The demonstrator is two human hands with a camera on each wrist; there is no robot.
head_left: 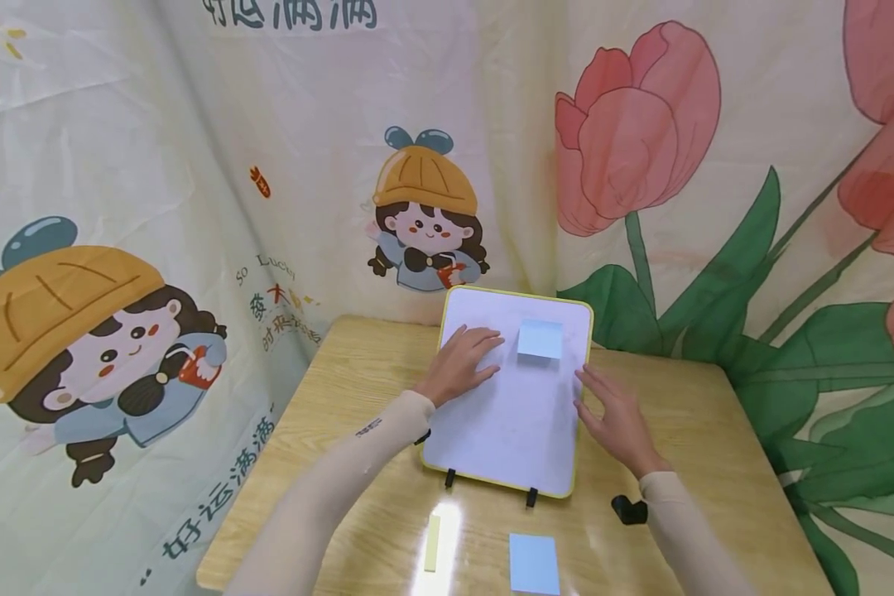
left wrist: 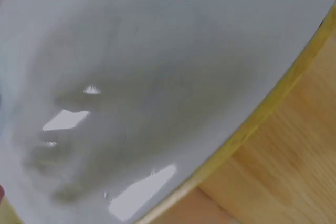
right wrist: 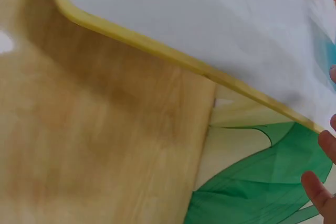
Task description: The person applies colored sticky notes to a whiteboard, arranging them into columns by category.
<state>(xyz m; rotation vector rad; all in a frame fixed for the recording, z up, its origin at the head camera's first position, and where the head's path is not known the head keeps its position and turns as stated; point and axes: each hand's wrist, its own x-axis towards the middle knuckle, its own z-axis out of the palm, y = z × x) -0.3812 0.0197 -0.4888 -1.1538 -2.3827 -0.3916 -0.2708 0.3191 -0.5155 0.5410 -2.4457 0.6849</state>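
Observation:
A whiteboard (head_left: 502, 422) with a yellow frame leans upright on the table, on small black feet. A light blue sticky note (head_left: 540, 338) is on its upper right part, its lower edge standing off the surface. My left hand (head_left: 462, 364) is in front of the board, left of the note, fingers loosely extended and holding nothing. Beside the board's right edge is my right hand (head_left: 617, 418), fingers spread and nothing in them. In the right wrist view, its fingers (right wrist: 316, 190) show at the right border. Whether either hand touches the board, I cannot tell.
On the wooden table (head_left: 358, 372), in front of the board, lie another blue sticky note (head_left: 534, 564) and a narrow pale yellow strip (head_left: 432, 544). A printed curtain (head_left: 514, 149) with cartoon figures and tulips hangs behind the table and at its sides.

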